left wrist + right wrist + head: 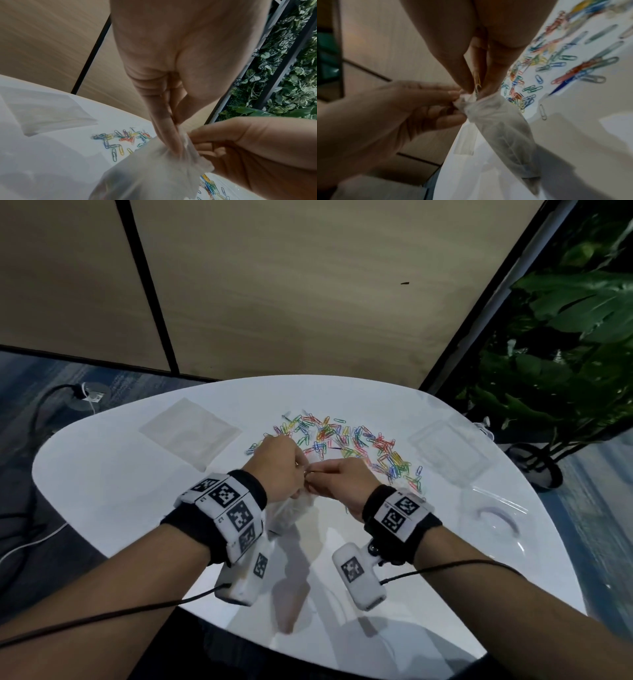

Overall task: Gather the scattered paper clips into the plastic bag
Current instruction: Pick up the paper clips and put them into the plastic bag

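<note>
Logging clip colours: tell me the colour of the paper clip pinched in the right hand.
Yellow paper clip, clearest in the right wrist view.

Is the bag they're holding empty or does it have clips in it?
Not empty. Clips show through the bag, which the left hand holds at its bunched mouth while the right hand feeds in another.
</note>
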`<action>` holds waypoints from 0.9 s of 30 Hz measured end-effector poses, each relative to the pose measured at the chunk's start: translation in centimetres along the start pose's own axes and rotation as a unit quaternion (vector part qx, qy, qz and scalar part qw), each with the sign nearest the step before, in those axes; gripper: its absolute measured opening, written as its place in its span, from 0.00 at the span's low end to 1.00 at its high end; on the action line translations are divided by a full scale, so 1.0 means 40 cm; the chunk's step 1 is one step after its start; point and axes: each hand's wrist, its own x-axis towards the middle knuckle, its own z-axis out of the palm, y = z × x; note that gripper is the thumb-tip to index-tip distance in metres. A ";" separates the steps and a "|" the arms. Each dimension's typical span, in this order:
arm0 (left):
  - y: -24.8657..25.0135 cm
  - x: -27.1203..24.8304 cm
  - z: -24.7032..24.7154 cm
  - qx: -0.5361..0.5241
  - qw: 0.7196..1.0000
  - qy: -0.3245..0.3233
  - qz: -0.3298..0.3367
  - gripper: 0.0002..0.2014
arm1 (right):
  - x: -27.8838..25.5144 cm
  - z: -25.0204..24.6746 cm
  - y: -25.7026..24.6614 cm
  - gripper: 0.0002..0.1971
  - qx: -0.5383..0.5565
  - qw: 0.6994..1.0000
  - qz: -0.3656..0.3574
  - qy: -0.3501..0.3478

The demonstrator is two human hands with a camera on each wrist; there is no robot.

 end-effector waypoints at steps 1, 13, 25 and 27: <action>0.002 0.000 0.000 0.001 1.000 0.000 0.003 0.10 | 0.004 0.007 -0.001 0.09 -0.052 0.998 -0.011 -0.023; -0.055 0.003 -0.082 0.041 0.997 0.054 -0.024 0.12 | 0.076 -0.087 -0.009 0.17 -0.534 0.830 -0.160 -0.016; -0.027 0.000 -0.077 0.080 0.996 0.030 -0.022 0.14 | 0.099 -0.207 0.246 0.40 -0.769 0.633 -0.083 -0.035; -0.020 -0.001 -0.074 0.089 0.996 0.024 -0.019 0.15 | 0.097 -0.244 0.255 0.45 -0.760 0.649 -0.034 -0.022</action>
